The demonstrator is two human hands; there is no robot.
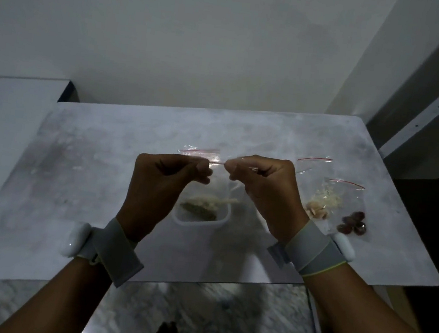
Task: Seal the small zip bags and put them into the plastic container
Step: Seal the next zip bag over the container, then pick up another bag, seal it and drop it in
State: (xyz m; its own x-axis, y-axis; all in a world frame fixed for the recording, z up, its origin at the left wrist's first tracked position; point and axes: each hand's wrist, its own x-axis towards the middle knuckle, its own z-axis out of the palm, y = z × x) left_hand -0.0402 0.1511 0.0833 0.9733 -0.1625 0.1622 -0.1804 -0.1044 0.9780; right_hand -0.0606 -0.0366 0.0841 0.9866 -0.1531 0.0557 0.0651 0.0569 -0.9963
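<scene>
Clear thin plastic, that's all these little zip bags are, so they're going to be floppy, light and a bit slippery. The one being worked on, the held bag, hangs in the air over the container, pinched along its top strip between the left hand and the right hand. Both hands are closed into loose fists, thumb and forefinger squeezed on the zip edge, nearly touching each other in the middle. Looks to me like the seal is being pressed shut right now, though it's too dim to tell how much of it has closed.

The container sits on the grey tabletop just below the hands and already has a couple of filled bags in it. Off to the right, three more bags wait on the tabletop: a rice bag, a bag of pale bits and a bag of dark lumps. An empty-looking bag lies behind the hands.

My take: grab these by the stiffer zip strip, not the film, and don't crush the contents.
</scene>
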